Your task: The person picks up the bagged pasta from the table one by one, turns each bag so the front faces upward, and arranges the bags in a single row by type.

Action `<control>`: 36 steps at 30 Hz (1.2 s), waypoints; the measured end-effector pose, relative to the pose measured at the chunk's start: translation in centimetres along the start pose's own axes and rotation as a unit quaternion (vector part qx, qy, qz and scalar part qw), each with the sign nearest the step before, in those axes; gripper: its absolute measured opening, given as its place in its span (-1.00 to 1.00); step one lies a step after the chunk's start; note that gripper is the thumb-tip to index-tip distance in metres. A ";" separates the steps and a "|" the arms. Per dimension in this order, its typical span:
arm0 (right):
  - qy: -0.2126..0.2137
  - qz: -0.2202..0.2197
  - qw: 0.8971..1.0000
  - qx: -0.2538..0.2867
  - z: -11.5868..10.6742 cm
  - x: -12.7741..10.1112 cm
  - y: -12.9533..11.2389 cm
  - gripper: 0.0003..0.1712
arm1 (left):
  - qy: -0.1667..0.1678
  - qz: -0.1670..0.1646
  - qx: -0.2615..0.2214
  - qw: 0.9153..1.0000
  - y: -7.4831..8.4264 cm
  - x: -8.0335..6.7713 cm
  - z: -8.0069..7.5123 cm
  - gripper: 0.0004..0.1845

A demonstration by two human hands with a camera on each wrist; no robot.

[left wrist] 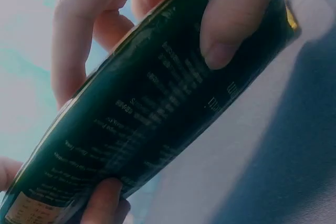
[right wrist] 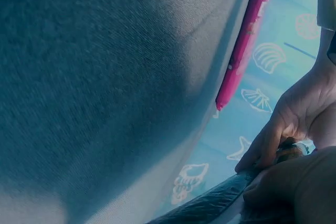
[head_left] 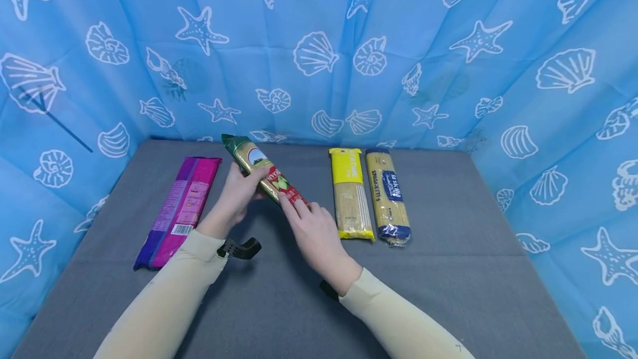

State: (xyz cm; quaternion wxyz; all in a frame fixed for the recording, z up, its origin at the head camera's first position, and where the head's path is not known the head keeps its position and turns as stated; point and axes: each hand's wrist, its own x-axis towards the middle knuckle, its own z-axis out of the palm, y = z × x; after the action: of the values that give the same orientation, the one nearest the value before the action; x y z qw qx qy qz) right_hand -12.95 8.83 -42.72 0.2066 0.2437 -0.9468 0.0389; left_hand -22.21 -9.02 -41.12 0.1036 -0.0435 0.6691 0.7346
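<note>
A green spaghetti packet with a red label is held slanted just above the grey table. My left hand grips its middle, thumb curled over the dark printed back. My right hand pinches the near end, fingers lying on the red label and a fingertip underneath. In the right wrist view the green packet shows at the bottom edge, with the left hand beyond it.
A purple and pink packet lies at the left, also the pink packet on the grey cloth. A yellow spaghetti packet and a blue-labelled one lie side by side at the right. A blue seashell curtain encloses the table.
</note>
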 end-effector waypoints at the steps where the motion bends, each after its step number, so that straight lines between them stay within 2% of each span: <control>1: 0.000 0.002 1.000 0.000 0.1 0.0 -0.1 -0.21 | 0.004 0.000 -0.001 1.000 -0.1 0.0 0.0 -0.29; 11: 0.001 0.018 1.000 0.015 0.0 -0.2 -0.4 -0.22 | 0.019 0.024 -0.008 0.999 0.0 -0.2 0.2 -0.36; 15: 0.001 0.030 0.997 0.070 -0.3 -0.4 -0.1 -0.19 | 0.011 0.038 -0.038 0.998 0.4 -0.3 0.0 -0.37; 19: -0.003 0.052 0.988 0.147 -0.5 -0.6 0.5 -0.21 | -0.009 0.050 -0.067 0.996 0.9 -0.3 -0.3 -0.38; 25: -0.016 0.084 0.963 0.254 -0.5 -0.9 1.1 -0.26 | -0.035 0.076 -0.070 0.994 1.4 -0.1 -0.6 -0.39; 29: -0.019 0.102 0.944 0.312 -0.3 -1.1 1.4 -0.35 | -0.040 0.081 -0.070 0.993 1.5 -0.1 -0.7 -0.42; 33: -0.034 0.131 0.914 0.383 -0.1 -1.3 1.7 -0.40 | -0.050 0.074 -0.060 0.994 1.5 -0.1 -0.7 -0.44; 36: -0.059 0.166 0.882 0.438 0.2 -1.5 1.9 -0.36 | -0.068 0.069 -0.048 0.994 1.3 -0.1 -0.8 -0.44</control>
State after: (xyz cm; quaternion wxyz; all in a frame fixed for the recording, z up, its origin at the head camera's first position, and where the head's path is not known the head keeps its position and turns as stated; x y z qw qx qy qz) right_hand -12.74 11.10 -43.50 0.0130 0.1508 -0.8701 0.4690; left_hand -22.45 -9.93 -39.89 0.0953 0.0479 0.6263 0.7723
